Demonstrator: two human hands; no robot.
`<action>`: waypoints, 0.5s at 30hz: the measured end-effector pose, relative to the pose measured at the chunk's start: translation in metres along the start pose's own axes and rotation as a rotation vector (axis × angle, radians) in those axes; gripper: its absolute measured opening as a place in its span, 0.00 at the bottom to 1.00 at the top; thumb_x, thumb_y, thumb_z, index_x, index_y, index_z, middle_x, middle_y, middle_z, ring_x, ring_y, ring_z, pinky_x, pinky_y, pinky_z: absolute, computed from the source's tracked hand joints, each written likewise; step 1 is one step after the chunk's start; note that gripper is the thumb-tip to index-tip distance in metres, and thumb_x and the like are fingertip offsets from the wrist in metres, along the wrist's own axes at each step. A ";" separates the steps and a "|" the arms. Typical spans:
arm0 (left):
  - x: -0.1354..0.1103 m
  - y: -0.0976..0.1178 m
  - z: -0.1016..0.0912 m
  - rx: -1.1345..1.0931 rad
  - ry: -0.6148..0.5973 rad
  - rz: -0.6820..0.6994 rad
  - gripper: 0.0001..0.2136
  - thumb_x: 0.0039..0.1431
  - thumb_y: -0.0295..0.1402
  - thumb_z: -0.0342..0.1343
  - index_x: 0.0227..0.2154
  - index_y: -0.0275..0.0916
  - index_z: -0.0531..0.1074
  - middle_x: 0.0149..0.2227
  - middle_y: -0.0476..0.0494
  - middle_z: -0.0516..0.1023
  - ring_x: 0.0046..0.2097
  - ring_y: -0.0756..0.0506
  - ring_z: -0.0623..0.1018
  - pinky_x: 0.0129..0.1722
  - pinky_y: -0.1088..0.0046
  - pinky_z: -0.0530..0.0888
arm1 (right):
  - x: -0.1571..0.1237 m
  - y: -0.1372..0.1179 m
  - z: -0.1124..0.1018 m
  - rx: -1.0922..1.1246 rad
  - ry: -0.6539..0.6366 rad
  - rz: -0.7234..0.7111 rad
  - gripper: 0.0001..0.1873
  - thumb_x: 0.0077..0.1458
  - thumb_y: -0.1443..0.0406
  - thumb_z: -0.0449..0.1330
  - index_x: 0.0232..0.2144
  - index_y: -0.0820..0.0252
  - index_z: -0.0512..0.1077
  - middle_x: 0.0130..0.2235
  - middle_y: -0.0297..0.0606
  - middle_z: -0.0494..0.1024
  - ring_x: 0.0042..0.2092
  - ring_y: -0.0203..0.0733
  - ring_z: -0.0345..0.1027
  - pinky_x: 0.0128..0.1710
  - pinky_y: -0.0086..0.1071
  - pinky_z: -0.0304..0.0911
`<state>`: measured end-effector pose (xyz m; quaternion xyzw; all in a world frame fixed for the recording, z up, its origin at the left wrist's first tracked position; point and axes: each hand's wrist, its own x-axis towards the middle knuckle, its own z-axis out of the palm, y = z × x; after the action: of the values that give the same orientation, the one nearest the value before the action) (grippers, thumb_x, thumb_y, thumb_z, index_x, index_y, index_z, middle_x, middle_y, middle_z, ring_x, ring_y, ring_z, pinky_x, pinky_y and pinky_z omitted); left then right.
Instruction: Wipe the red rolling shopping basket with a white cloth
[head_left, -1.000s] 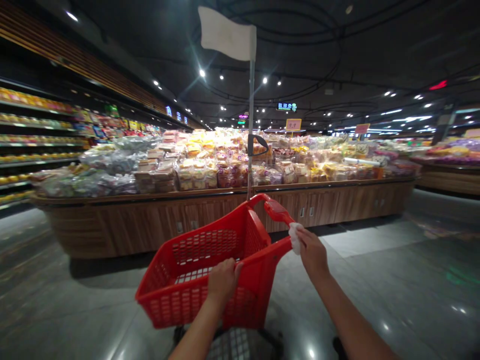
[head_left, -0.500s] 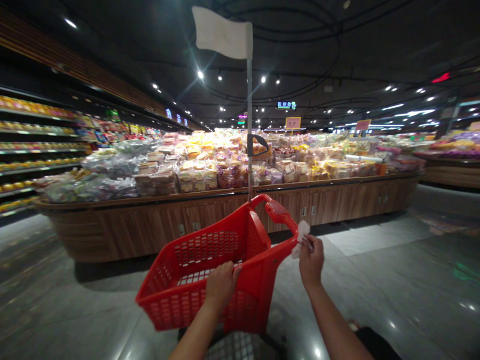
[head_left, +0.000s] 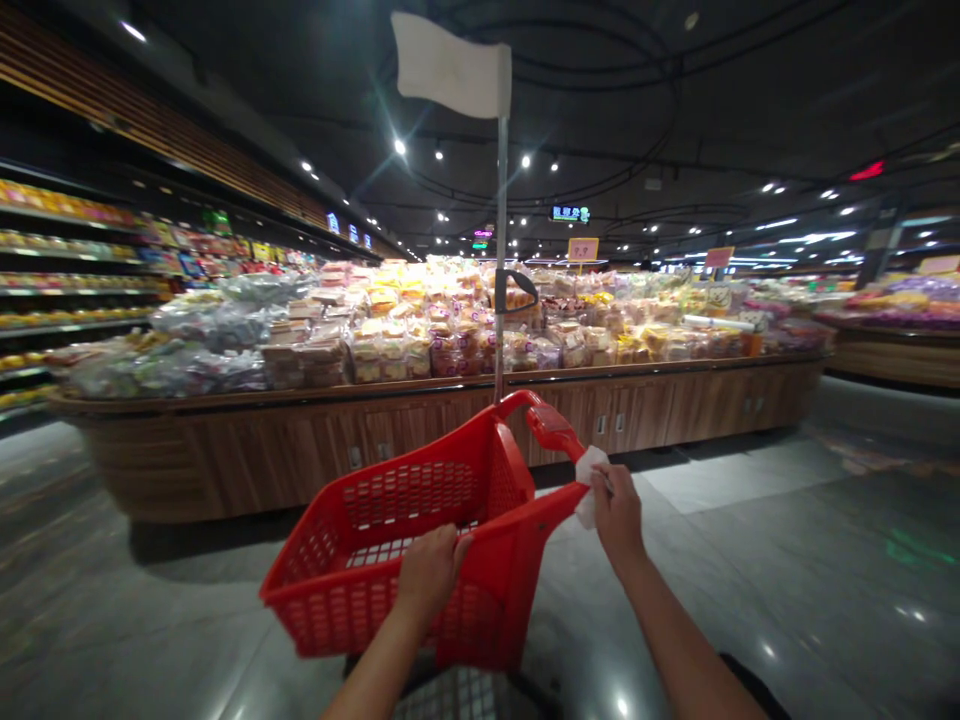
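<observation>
A red plastic shopping cart (head_left: 337,605) stands in front of me, its basket holding nothing that I can see. My left hand (head_left: 431,572) is closed over the basket's near rim. At the right corner of the cart's handle, my right hand (head_left: 616,505) pinches a white wipe (head_left: 591,468). The wipe is pressed against the red handle (head_left: 559,432) and wraps part of it. From the cart's far side rises a grey pole (head_left: 502,190) with a white flag (head_left: 450,68) on top and a dark clip partway up.
Beyond the cart runs a long wooden display counter (head_left: 262,455) heaped with packaged baked goods (head_left: 390,340). Stocked shelves (head_left: 71,265) line the left side. Another display (head_left: 900,345) stands at far right. The floor (head_left: 735,560) is grey, shiny tile.
The cart has shifted slightly left in view. My right hand and the wipe have moved a little left, and the wipe now lies closer around the handle corner. My left hand stays on the rim.
</observation>
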<state>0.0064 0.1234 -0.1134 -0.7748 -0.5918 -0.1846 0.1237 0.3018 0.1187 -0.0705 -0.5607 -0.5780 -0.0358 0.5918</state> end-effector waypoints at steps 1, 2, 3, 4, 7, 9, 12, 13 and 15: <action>0.000 0.000 0.000 -0.002 0.001 0.000 0.20 0.65 0.42 0.33 0.30 0.39 0.67 0.31 0.44 0.76 0.35 0.43 0.75 0.33 0.69 0.63 | 0.014 0.003 -0.004 -0.030 -0.065 0.056 0.13 0.56 0.63 0.46 0.35 0.63 0.69 0.38 0.45 0.70 0.42 0.46 0.64 0.44 0.39 0.60; 0.000 0.001 0.000 -0.004 0.002 -0.001 0.20 0.65 0.42 0.33 0.29 0.39 0.67 0.31 0.44 0.76 0.35 0.43 0.75 0.33 0.69 0.63 | 0.029 0.005 -0.006 -0.047 -0.136 0.088 0.13 0.55 0.63 0.47 0.34 0.63 0.70 0.37 0.45 0.72 0.41 0.46 0.66 0.43 0.38 0.60; 0.001 0.001 0.000 -0.005 0.004 -0.002 0.20 0.65 0.42 0.33 0.29 0.40 0.67 0.31 0.44 0.76 0.35 0.43 0.75 0.33 0.69 0.63 | 0.042 0.006 -0.008 -0.054 -0.207 0.097 0.12 0.53 0.63 0.49 0.32 0.63 0.71 0.35 0.43 0.73 0.39 0.45 0.67 0.41 0.37 0.60; 0.000 0.000 0.000 -0.006 0.005 -0.005 0.19 0.65 0.42 0.33 0.29 0.40 0.67 0.31 0.44 0.76 0.35 0.44 0.75 0.33 0.69 0.63 | 0.055 0.007 -0.008 -0.050 -0.274 0.092 0.11 0.51 0.63 0.51 0.30 0.62 0.72 0.33 0.41 0.75 0.37 0.44 0.68 0.39 0.35 0.61; -0.001 0.000 0.000 -0.004 0.008 -0.012 0.19 0.65 0.41 0.34 0.29 0.40 0.67 0.31 0.44 0.76 0.35 0.44 0.75 0.33 0.70 0.63 | 0.085 0.005 0.000 -0.038 -0.409 0.072 0.07 0.46 0.65 0.56 0.25 0.61 0.73 0.27 0.35 0.75 0.32 0.40 0.68 0.32 0.30 0.59; -0.002 -0.001 0.000 0.001 0.006 -0.014 0.19 0.65 0.41 0.35 0.30 0.39 0.67 0.31 0.44 0.76 0.35 0.43 0.75 0.33 0.70 0.64 | 0.097 0.001 0.009 -0.041 -0.438 0.089 0.07 0.45 0.65 0.56 0.25 0.61 0.73 0.26 0.34 0.75 0.29 0.38 0.67 0.29 0.28 0.57; -0.002 -0.003 0.001 0.012 0.002 -0.021 0.19 0.65 0.41 0.34 0.30 0.39 0.68 0.31 0.43 0.76 0.35 0.42 0.75 0.33 0.69 0.64 | 0.101 -0.004 0.015 -0.048 -0.443 0.127 0.06 0.45 0.65 0.56 0.23 0.61 0.72 0.23 0.33 0.73 0.25 0.36 0.65 0.26 0.27 0.54; -0.002 -0.004 0.001 0.015 0.002 -0.025 0.19 0.65 0.41 0.35 0.30 0.38 0.68 0.30 0.42 0.76 0.35 0.42 0.75 0.33 0.68 0.64 | 0.098 -0.004 0.013 -0.046 -0.444 0.136 0.06 0.45 0.65 0.56 0.22 0.61 0.72 0.22 0.33 0.72 0.25 0.36 0.64 0.25 0.27 0.53; -0.002 -0.007 0.002 0.017 0.001 -0.031 0.19 0.65 0.41 0.35 0.31 0.38 0.68 0.31 0.41 0.76 0.35 0.42 0.75 0.33 0.68 0.64 | 0.087 -0.002 0.006 -0.033 -0.444 0.147 0.07 0.44 0.64 0.57 0.20 0.61 0.70 0.20 0.32 0.70 0.24 0.35 0.63 0.25 0.28 0.52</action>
<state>-0.0001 0.1245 -0.1157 -0.7645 -0.6051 -0.1818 0.1277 0.3252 0.1749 -0.0082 -0.6051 -0.6511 0.1221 0.4417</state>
